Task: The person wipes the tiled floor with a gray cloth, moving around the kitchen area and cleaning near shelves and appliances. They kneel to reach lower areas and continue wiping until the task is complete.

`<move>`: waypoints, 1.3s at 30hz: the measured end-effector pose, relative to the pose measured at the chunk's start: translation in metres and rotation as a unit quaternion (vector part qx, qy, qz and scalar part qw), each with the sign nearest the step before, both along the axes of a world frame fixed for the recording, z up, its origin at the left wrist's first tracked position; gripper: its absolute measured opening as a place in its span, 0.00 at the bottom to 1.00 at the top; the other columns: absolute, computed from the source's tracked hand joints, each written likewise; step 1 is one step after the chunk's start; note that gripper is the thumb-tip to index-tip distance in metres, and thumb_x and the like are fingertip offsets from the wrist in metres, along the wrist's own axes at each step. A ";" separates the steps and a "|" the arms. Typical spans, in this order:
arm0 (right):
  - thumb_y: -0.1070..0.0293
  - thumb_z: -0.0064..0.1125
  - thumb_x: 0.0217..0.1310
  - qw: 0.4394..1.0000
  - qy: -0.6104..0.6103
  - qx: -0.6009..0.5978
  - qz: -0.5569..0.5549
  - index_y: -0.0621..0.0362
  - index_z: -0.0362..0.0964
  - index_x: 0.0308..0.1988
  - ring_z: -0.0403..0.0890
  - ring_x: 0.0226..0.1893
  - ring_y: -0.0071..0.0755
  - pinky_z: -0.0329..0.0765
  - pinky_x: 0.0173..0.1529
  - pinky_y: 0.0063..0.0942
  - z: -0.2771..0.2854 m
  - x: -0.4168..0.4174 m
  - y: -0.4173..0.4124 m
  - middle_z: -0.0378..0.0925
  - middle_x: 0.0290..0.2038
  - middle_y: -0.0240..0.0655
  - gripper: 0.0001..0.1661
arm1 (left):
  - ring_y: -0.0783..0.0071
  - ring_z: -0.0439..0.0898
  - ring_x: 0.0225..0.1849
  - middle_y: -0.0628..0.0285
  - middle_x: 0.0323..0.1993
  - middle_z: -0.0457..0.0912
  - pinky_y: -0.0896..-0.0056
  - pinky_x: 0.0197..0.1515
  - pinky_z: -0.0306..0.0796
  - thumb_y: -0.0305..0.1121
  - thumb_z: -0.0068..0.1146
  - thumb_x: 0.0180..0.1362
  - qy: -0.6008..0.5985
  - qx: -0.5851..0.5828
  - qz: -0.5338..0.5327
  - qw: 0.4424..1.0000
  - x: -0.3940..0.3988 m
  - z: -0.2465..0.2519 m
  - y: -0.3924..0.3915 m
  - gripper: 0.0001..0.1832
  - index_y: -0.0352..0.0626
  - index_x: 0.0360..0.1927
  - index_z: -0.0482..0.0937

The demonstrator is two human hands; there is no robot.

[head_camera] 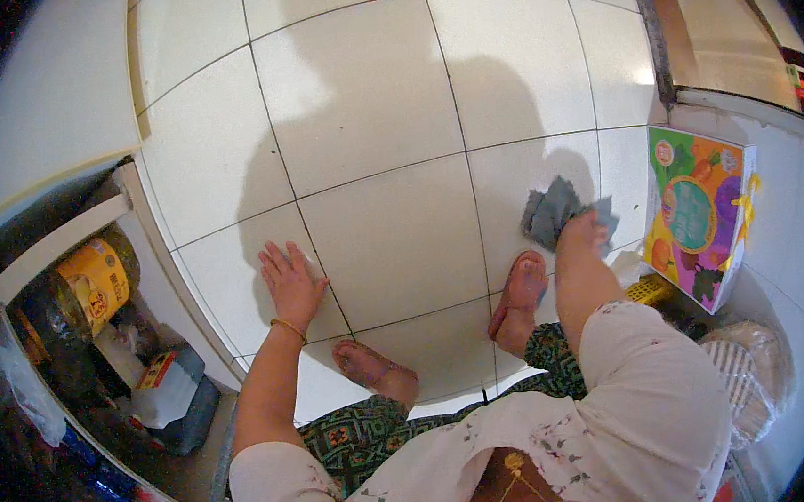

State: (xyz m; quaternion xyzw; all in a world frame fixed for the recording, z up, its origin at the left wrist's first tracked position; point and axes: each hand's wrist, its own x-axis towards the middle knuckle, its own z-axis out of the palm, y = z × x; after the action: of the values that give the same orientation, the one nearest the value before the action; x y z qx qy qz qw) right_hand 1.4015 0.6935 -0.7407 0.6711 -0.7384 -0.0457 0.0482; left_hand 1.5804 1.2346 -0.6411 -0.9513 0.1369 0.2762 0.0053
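My right hand point(587, 231) grips a crumpled grey cloth point(552, 209) low over the pale tiled floor point(386, 231), just beyond my right foot. The hand is slightly blurred, and its fingers partly hide the cloth. Over the tiles on the other side, my left hand point(294, 285) is spread palm down with nothing in it. Whether that palm touches the floor, I cannot tell. A thin yellow band circles the left wrist. Both hands cast shadow on the tiles, along with my head and shoulders.
My feet in sandals point(516, 291) are between my arms. Left, an open cabinet point(56, 260) holds a jar with a yellow label point(95, 284) and a dark jug point(176, 400). At right stand a colourful cardboard box point(696, 210), a yellow basket point(649, 289) and plastic-wrapped goods point(748, 379) against the wall.
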 end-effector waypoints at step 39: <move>0.56 0.46 0.60 0.159 -0.137 0.420 0.883 0.55 0.65 0.58 0.59 0.65 0.45 0.49 0.69 0.46 0.032 0.132 0.622 0.65 0.60 0.42 0.28 | 0.51 0.73 0.47 0.51 0.43 0.77 0.54 0.53 0.63 0.30 0.56 0.52 -0.203 -0.238 0.294 0.903 -0.069 0.069 0.168 0.13 0.39 0.42 0.75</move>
State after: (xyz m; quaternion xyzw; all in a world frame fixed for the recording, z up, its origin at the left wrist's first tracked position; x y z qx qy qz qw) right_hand 1.5332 1.3151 -0.7088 0.7852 0.4877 -0.1826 -0.3352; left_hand 1.5114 1.4028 -0.5721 -0.9567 -0.0910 0.0253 -0.2754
